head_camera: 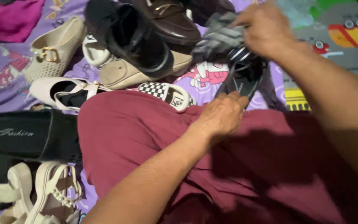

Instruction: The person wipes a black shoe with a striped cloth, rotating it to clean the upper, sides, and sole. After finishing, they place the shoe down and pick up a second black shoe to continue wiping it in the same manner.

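**Grip check: dark shoe held between two hands over the lap**

Right hand (266, 29): fingers curled shut around a bunched grey knitted cloth (218, 39), pressed into the top of a dark slip-on shoe with a striped band at its opening (243, 74). The fingertips are hidden under the knuckles; how much of the shoe itself they pinch cannot be told.

Left hand (222, 116): fingers bent and closed loosely on the lower end of the same shoe, thumb side up. The shoe's dark insole faces the camera, just above these fingers and touching them. The shoe hangs tilted between the two hands, over the maroon fabric of the lap (146, 137).

Risks, as judged:
- The right hand's hold is mostly on cloth. If the cloth slides against the shoe, the upper end could drop free and pivot on the left fingers.
- The left grip looks shallow, at the very edge; a tug from above could pull the shoe out of it.
- The picture is blurred at the right hand, so contact there is uncertain.

Around: a checkered slip-on shoe (166, 93) lies just left of the held shoe; a brown leather loafer (168, 20) and a black chunky shoe (135, 39) sit beyond, on a purple patterned sheet (5, 79).
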